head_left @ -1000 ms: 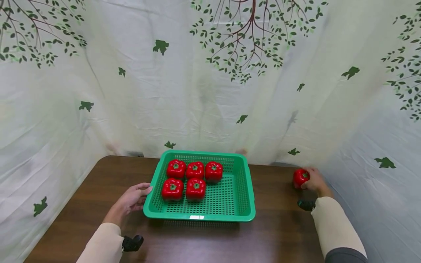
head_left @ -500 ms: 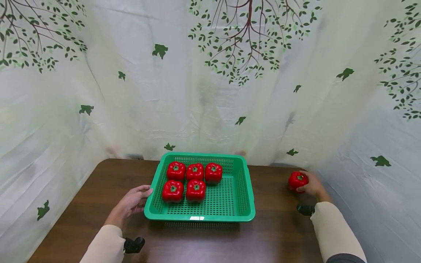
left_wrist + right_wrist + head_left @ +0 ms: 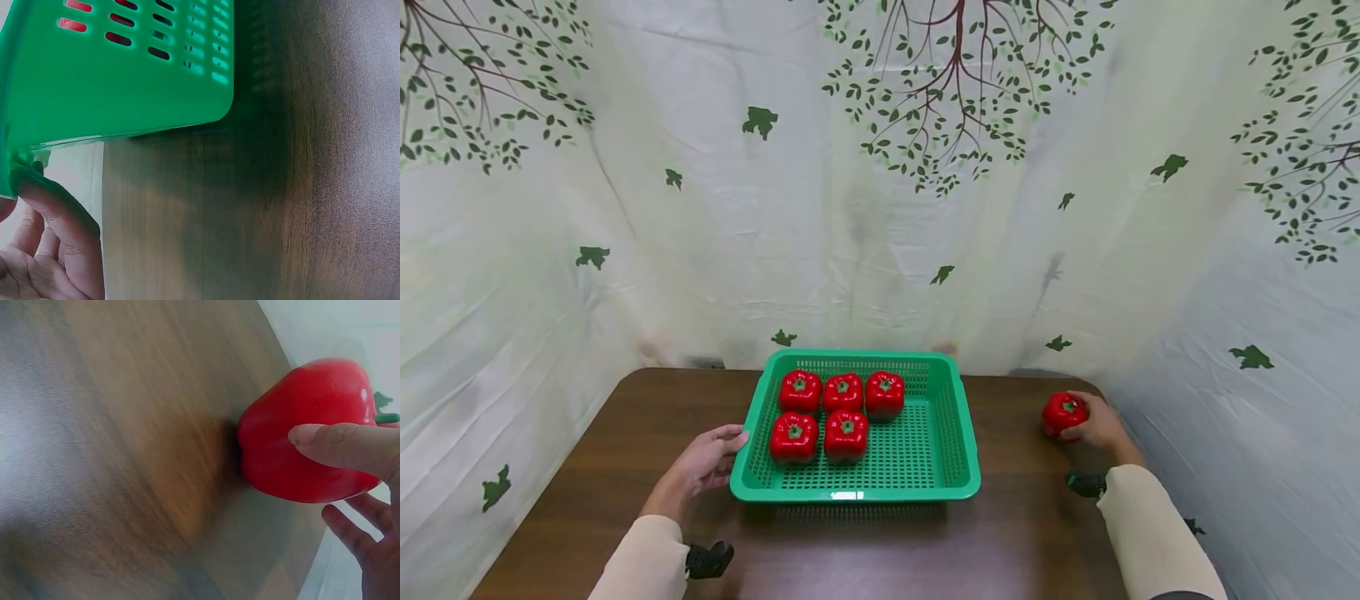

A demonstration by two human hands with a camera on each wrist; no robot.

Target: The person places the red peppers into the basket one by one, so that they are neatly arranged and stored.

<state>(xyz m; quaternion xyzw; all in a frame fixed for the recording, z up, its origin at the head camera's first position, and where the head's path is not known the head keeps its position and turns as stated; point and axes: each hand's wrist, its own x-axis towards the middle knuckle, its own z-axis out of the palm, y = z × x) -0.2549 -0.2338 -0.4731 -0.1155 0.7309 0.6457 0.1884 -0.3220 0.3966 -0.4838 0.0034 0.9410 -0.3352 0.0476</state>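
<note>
My left hand [image 3: 702,460] is at the left side of a green plastic basket [image 3: 958,482], pinching its rim between thumb and fingers. In the left wrist view the fingers curl under the rim of the basket [image 3: 125,94]. Several glossy red bell peppers [image 3: 847,435] with green stems stand in it, grouped toward the left and middle. Far to the right, my right hand [image 3: 1103,427] grips another red bell pepper [image 3: 1063,414]. The right wrist view has the thumb [image 3: 344,445] lying across this pepper's side [image 3: 294,406]. Whether it touches the table cannot be made out.
Everything is on a dark brown wooden table [image 3: 880,554]. A pale cloth [image 3: 850,208] printed with leaves and branches hangs behind it and along both sides. The right hand is close to the cloth on the right.
My right hand has brought its bell pepper a little to the left and slightly nearer. The left hand stays at the basket's rim. The head view has turned slightly.
</note>
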